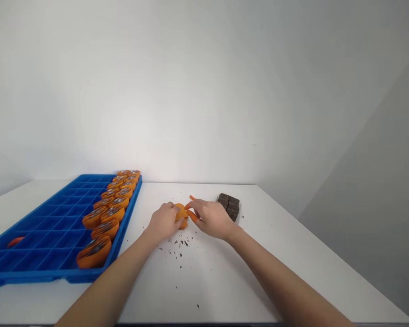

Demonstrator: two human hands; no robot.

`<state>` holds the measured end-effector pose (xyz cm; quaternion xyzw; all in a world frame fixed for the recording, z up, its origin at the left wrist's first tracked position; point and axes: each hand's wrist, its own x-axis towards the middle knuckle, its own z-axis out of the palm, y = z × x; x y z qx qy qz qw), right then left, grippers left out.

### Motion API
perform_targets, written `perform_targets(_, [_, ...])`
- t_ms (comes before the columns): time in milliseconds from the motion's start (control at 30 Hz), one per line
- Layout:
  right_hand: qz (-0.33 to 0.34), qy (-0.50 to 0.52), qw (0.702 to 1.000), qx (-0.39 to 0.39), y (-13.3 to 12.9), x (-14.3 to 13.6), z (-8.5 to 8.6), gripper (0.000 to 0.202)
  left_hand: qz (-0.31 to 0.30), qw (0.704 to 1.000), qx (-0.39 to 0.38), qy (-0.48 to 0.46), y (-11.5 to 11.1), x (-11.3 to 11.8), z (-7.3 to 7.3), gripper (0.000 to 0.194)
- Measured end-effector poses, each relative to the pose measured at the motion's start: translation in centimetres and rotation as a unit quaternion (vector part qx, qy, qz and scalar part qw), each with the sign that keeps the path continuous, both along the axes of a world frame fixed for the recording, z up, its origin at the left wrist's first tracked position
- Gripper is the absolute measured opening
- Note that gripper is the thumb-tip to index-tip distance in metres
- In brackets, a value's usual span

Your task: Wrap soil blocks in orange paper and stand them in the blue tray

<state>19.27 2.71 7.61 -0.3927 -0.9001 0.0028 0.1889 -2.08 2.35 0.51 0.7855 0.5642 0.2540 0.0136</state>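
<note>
My left hand (164, 221) is closed around a small orange folded piece (181, 212) just above the white table. Reaching in from the other side, my right hand (211, 218) has its thumb and a finger bent against the edge of that piece. Orange covers the tips of some right-hand fingers, perhaps finger sleeves; I cannot make out exactly what it is. Behind the right hand lie dark brown ridged blocks (230, 206), partly hidden by it. Small dark crumbs (182, 244) are scattered below the hands.
To the left stands a blue compartment tray (51, 274). Its right-hand columns hold several orange rolls (95, 252) with grey, shiny insides. A small red-orange piece (15, 241) lies in a left compartment. A white wall (204, 91) rises behind the table (259, 254).
</note>
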Motion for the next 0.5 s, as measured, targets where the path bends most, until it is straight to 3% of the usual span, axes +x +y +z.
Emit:
perform_targets(133, [-0.006,0.014,1.000,0.020,1.6,0.1,-1.6,0.033,0.001,1.000,-0.011,0.014,0.8,0.0,-1.0,0.015])
perform_targets(333, [-0.018,0.032,0.998,0.059,1.6,0.9,-4.3,0.030,-0.003,0.999,0.006,0.044,1.9,0.3,-2.2,0.036])
perform_targets(500, [-0.038,0.070,0.996,0.046,2.1,1.5,-5.3,0.034,-0.034,0.997,0.048,0.053,1.2,0.2,-1.6,0.029])
